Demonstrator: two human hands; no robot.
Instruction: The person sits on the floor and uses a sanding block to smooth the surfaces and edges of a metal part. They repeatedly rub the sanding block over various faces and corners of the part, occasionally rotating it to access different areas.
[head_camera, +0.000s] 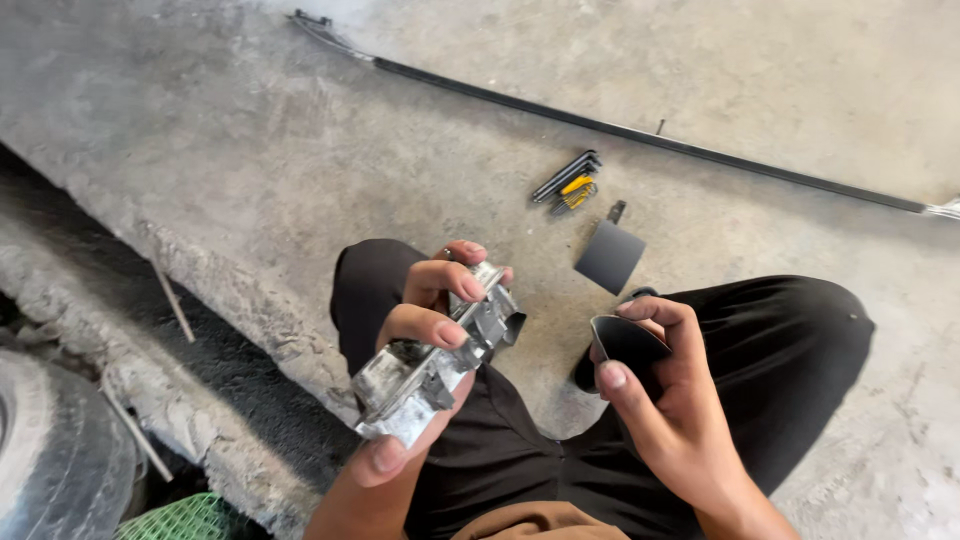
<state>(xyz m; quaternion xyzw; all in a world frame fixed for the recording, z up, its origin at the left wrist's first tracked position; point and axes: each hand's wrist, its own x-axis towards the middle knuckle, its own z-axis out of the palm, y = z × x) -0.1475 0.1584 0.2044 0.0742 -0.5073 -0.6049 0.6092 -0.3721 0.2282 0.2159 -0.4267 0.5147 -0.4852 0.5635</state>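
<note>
My left hand (425, 330) grips a grimy, silver-grey metal part (430, 375), a long block with brackets, held tilted above my left knee. My right hand (665, 400) holds a curled piece of dark sandpaper (628, 342) between thumb and fingers, a little to the right of the metal part and apart from it. Both knees in black trousers (790, 340) frame the hands from below.
A dark square sheet (610, 256) lies on the concrete floor ahead. Beyond it sits a set of hex keys (568, 182) with a yellow holder. A long black strip (640, 132) crosses the floor. A tyre (55, 460) and green mesh (185, 518) sit at lower left, below a rough concrete edge.
</note>
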